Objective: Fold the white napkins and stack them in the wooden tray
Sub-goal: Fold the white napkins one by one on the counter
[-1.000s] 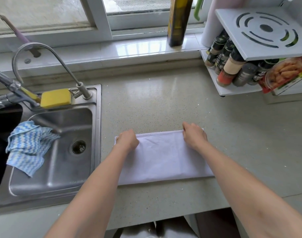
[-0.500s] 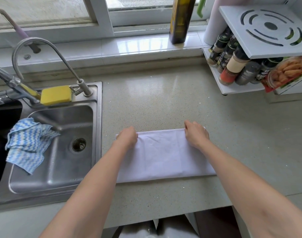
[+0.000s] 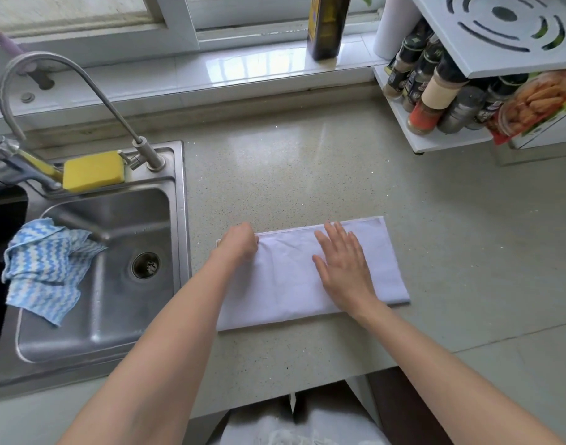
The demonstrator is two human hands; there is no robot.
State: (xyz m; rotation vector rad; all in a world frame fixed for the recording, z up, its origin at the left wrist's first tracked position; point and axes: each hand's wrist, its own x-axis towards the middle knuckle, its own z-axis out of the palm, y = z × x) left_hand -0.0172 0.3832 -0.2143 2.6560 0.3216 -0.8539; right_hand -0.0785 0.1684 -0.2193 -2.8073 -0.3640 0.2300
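Two hands on the folded white napkin [image 3: 294, 277]: left hand [image 3: 240, 244] fingers curled, pinching its far-left corner, right hand [image 3: 344, 268] fingers flat.

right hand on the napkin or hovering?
Touching. The head view shows the right hand lying flat on the white napkin, fingers straight against the cloth with no gap visible.

Head view, down over countertop [image 3: 307, 175]
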